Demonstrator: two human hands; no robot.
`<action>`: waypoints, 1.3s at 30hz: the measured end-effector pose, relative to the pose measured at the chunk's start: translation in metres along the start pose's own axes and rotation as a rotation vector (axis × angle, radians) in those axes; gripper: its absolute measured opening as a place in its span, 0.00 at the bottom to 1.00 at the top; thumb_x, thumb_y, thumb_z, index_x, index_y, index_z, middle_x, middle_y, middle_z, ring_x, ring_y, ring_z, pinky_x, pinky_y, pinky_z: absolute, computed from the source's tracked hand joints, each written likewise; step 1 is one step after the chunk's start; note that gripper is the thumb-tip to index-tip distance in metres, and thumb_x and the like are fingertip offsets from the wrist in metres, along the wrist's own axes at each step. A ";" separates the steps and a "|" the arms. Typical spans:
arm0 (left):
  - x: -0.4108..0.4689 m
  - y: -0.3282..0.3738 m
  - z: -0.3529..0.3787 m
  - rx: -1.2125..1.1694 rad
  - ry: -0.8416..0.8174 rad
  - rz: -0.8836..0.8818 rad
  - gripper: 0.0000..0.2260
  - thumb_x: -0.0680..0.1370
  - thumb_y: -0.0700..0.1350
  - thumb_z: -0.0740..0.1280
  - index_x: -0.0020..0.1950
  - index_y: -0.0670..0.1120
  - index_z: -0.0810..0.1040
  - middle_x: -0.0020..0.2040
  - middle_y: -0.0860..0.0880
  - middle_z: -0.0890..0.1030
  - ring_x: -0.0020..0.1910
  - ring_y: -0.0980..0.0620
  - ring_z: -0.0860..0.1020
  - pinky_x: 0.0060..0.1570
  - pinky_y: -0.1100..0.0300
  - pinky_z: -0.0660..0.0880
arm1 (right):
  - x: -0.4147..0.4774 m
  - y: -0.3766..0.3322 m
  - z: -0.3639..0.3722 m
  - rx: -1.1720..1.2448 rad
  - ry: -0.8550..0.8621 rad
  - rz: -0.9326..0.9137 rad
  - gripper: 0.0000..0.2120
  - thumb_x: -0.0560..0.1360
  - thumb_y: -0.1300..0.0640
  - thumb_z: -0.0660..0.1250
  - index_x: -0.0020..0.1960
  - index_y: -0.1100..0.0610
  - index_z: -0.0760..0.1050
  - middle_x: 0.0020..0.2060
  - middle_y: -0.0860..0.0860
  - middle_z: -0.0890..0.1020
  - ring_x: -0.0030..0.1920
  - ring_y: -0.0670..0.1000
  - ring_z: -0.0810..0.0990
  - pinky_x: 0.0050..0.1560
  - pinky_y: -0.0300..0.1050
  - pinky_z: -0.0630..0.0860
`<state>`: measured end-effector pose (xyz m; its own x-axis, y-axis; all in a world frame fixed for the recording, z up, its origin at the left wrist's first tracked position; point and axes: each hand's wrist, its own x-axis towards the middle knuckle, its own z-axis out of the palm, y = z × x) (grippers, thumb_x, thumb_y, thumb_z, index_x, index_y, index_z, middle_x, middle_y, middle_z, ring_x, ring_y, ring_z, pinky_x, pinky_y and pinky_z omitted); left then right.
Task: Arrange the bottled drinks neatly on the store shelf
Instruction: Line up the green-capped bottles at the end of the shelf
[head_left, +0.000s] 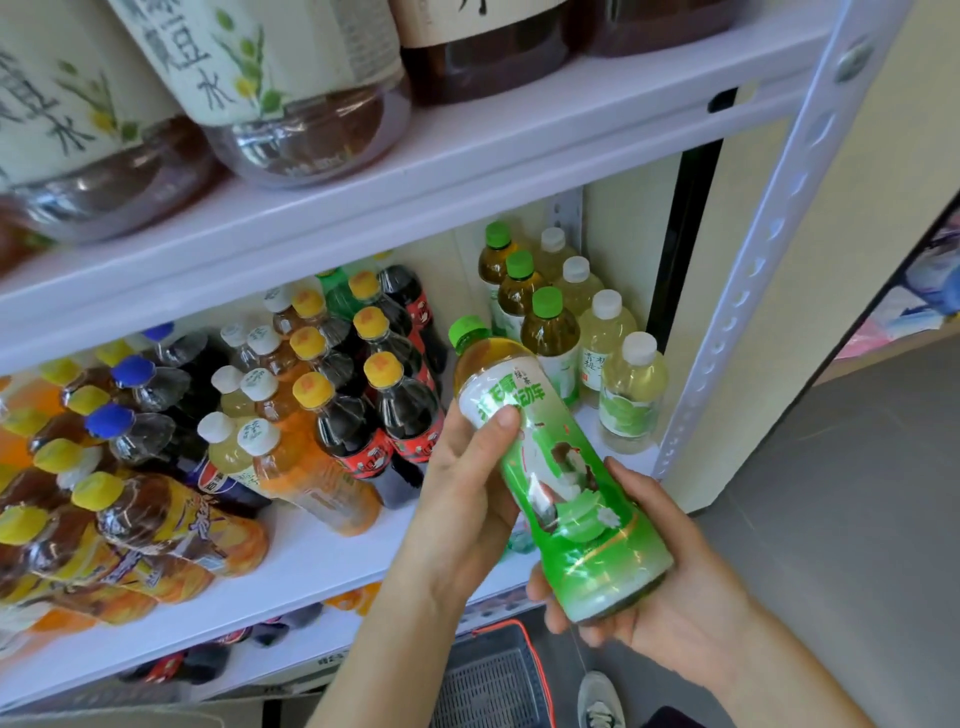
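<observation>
1. A white metal shelf unit fills the view, with two shelf boards in full sight and a third below them partly seen.
2. Four large bottles of brown drink stand on the upper board, and only their lower halves show.
3. The middle board carries many small bottles in rows, crowded at the left and sparser at the right.
4. One green-tea bottle, with a green cap and a green and white label, is held in the air in front of the right end of the middle board. It is tilted with its cap towards the shelf and is not resting on the board.
5. The left hand has its grip closed around the bottle's upper body, thumb on the label.
6. The right hand has its grip wrapped under the bottle's base.
7. A dark mesh basket with a red rim sits on the floor below.
8. Six orange-capped bottles stand in two rows at mid-shelf.
9. Four white-capped pale yellow bottles form the rightmost row.
10. Three green-capped tea bottles line up just beside them.
11. Three blue-capped dark bottles stand at the left.
12. One grey shoe shows at the bottom edge.
</observation>
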<state>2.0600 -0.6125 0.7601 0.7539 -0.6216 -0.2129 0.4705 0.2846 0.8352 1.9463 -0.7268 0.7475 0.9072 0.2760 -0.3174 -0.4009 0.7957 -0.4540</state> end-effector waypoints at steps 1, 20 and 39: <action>-0.001 0.000 0.001 0.017 0.033 0.027 0.27 0.71 0.48 0.74 0.67 0.43 0.73 0.56 0.37 0.79 0.55 0.37 0.77 0.57 0.36 0.75 | -0.001 0.001 0.000 -0.074 0.099 -0.062 0.26 0.69 0.37 0.70 0.55 0.57 0.83 0.47 0.64 0.83 0.41 0.60 0.84 0.31 0.47 0.79; -0.006 0.007 0.015 -0.237 -0.094 -0.024 0.25 0.65 0.51 0.78 0.59 0.44 0.83 0.60 0.38 0.81 0.57 0.40 0.81 0.50 0.48 0.80 | -0.021 0.009 0.012 -0.101 0.008 -0.212 0.34 0.58 0.40 0.80 0.54 0.64 0.82 0.43 0.69 0.81 0.34 0.62 0.82 0.31 0.47 0.79; -0.010 0.009 0.016 -0.114 0.153 0.170 0.34 0.69 0.59 0.74 0.68 0.40 0.73 0.59 0.37 0.79 0.60 0.39 0.79 0.58 0.43 0.77 | -0.026 0.013 0.010 -0.853 0.384 -0.676 0.21 0.65 0.46 0.72 0.57 0.47 0.78 0.45 0.52 0.84 0.42 0.50 0.83 0.40 0.42 0.78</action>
<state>2.0495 -0.6156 0.7782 0.8832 -0.4423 -0.1556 0.3729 0.4614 0.8050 1.9189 -0.7186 0.7579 0.9296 -0.3665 0.0393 0.0637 0.0547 -0.9965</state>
